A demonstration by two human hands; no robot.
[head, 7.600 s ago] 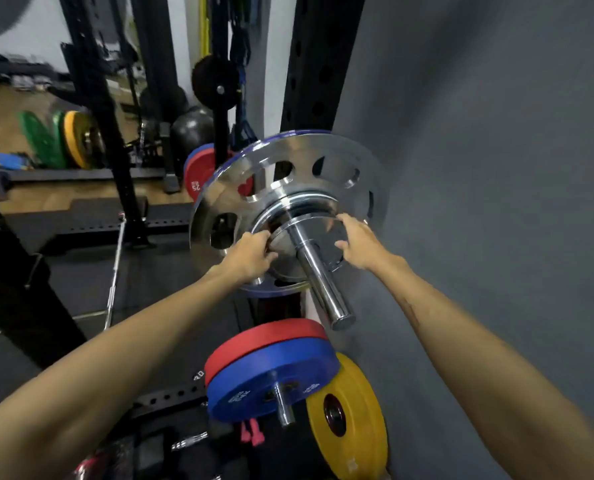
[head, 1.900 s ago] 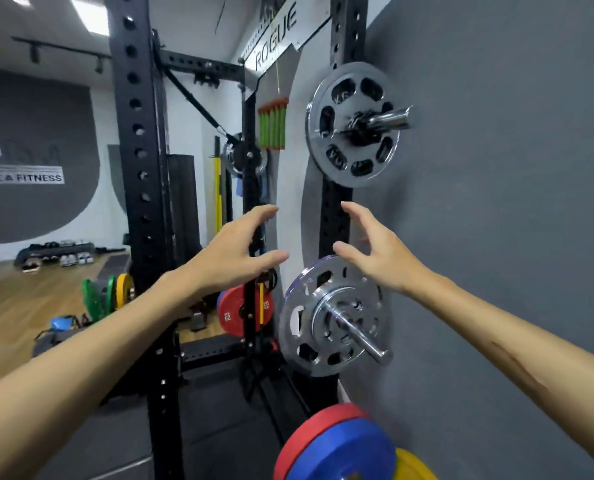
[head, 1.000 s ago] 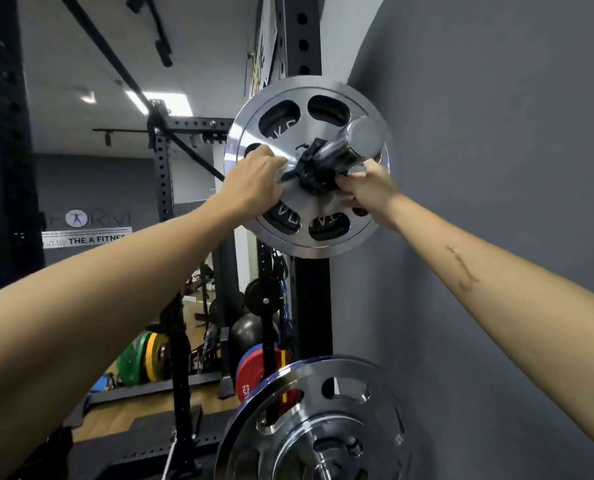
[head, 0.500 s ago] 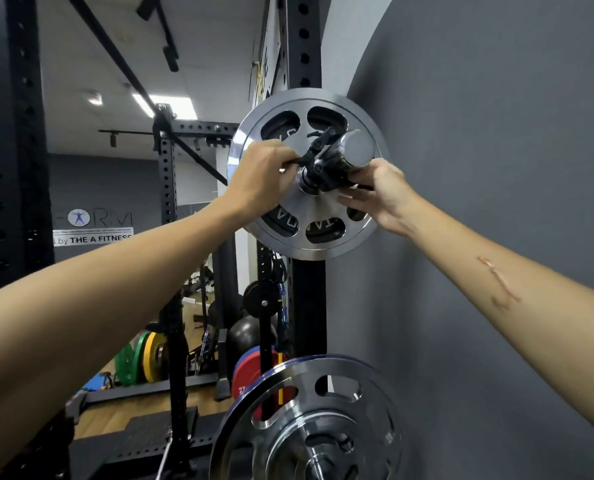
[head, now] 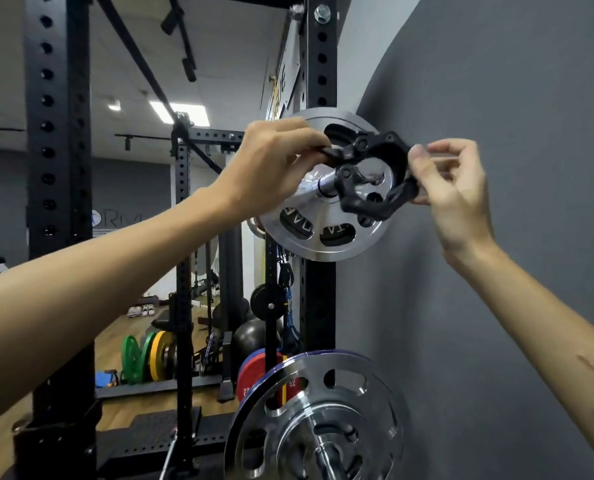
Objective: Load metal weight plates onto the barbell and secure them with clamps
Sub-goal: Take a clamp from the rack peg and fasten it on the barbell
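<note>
Before the upper metal plate (head: pixel 309 233) on its sleeve (head: pixel 318 186), the left hand (head: pixel 271 168) pinches the black clamp's (head: pixel 375 178) lever, while the right hand (head: pixel 451 188) grips the clamp's opposite side.

Both arms raised, hands level

Left hand (head: pixel 271 168) and right hand (head: pixel 451 188) each pinch closed at the fingertips, wrists bent inward.

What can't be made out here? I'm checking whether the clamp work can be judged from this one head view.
- Clamp: on or off the sleeve cannot be told; its ring covers the sleeve's end.
- Left hand and right hand: fingers hide the clamp's lever and far edge.
- Lower plate: cut off by the bottom edge.
- Upper plate lettering: too partial to read.
</note>
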